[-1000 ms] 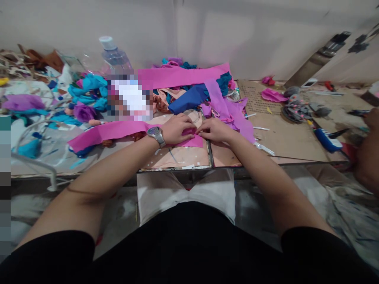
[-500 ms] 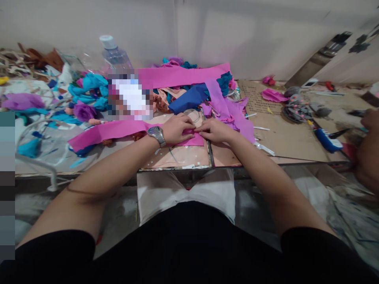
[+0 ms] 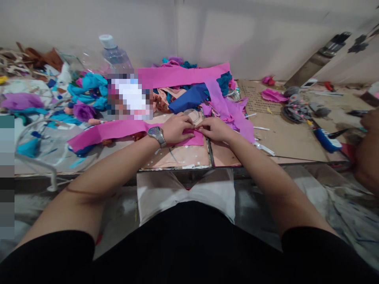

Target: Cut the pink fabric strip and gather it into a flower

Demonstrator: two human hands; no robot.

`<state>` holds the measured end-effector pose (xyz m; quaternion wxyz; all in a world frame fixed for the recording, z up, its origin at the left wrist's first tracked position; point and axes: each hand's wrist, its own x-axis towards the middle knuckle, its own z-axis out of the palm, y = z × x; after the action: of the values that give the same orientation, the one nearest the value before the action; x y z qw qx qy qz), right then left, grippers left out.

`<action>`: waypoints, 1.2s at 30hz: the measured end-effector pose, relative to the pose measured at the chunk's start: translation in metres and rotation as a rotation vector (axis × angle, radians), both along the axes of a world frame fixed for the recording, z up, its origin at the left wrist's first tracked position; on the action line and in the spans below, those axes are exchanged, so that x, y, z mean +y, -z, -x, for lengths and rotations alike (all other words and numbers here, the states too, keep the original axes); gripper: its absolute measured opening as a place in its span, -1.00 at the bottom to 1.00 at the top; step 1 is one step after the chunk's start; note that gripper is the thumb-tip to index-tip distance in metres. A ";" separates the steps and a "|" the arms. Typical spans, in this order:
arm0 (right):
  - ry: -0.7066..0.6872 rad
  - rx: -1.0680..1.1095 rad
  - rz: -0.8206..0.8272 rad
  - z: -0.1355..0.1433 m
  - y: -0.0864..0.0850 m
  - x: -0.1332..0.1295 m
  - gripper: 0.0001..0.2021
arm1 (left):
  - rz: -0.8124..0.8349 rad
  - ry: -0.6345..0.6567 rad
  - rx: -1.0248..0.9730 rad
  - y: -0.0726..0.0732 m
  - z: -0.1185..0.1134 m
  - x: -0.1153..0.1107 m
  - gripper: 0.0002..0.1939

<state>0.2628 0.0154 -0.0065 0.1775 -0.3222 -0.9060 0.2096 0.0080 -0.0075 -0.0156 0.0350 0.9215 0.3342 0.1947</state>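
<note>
A pink crepe paper strip (image 3: 121, 131) runs from the left across the worktable, its right end under my fingers. My left hand (image 3: 177, 128), with a metal watch on its wrist, is closed on the strip near that end. Fingertips of my right hand (image 3: 216, 129) pinch the strip's upper edge, close beside the left fingertips. The exact fold between the fingers is too small to make out. Just beyond my hands lies a roll of clear tape (image 3: 192, 115). A dark blue strip (image 3: 188, 98) and a purple strip (image 3: 220, 100) lie behind it.
Crepe paper scraps and a turquoise bundle (image 3: 93, 88) fill the left side. At the back stand a clear bottle (image 3: 115, 55) and, on the right, a leaning dark flask (image 3: 319, 59). Cardboard (image 3: 275, 134) covers the right side, where another person's hand (image 3: 370, 122) shows.
My right fingers have drawn slightly up and right along the strip's edge. My left hand stays in place.
</note>
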 end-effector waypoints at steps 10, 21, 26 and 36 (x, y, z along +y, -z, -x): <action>0.063 0.077 0.059 0.005 -0.002 -0.004 -0.72 | -0.053 -0.007 -0.139 0.001 -0.003 -0.001 -0.78; 0.086 0.321 0.337 0.010 -0.001 -0.009 -0.64 | -0.068 -0.082 -0.288 -0.002 -0.005 -0.004 -0.64; 0.092 0.319 0.289 0.009 0.001 -0.007 -0.66 | 0.044 -0.088 -0.293 -0.005 -0.003 -0.008 -0.35; 0.086 0.412 0.285 0.011 -0.005 -0.013 -0.50 | 0.242 -0.139 -0.314 -0.013 -0.003 -0.010 -0.49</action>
<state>0.2521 0.0022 -0.0018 0.3198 -0.3327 -0.7975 0.3888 0.0106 -0.0176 -0.0022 0.1837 0.8437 0.4082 0.2964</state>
